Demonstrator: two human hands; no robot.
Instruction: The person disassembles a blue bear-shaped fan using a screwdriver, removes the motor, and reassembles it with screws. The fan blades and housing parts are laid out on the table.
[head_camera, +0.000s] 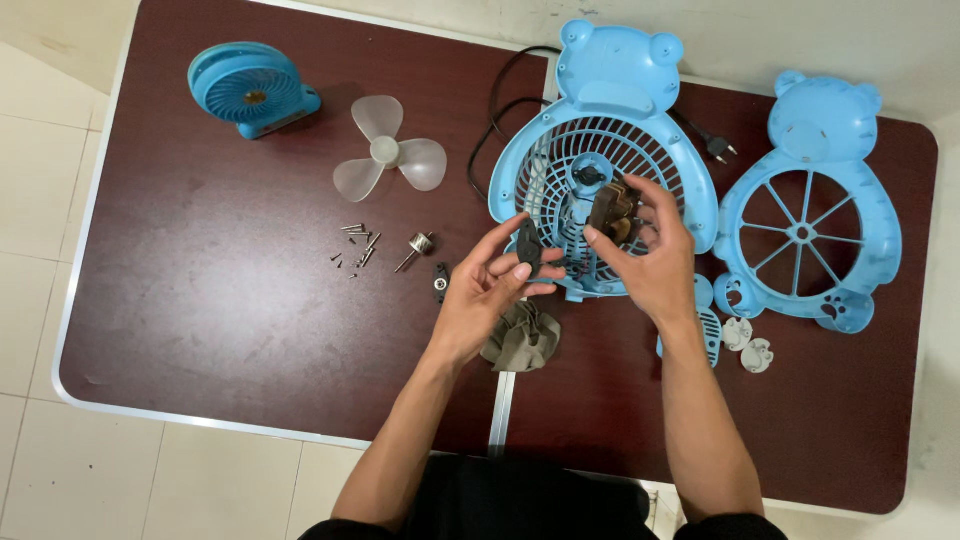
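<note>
Copper-wound motor (612, 212) pinched in the right hand (655, 262) over the blue bear-shaped grille (600, 140); left hand (490, 290) grips a small black bracket (529, 248). Looks like mid-teardown, mating these needs careful lining up.

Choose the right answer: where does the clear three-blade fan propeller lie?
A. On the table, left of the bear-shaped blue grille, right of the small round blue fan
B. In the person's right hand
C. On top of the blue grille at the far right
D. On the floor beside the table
A: the propeller lies flat on the table, between the small round blue fan and the bear-shaped blue grille, with no hand on it.
</note>
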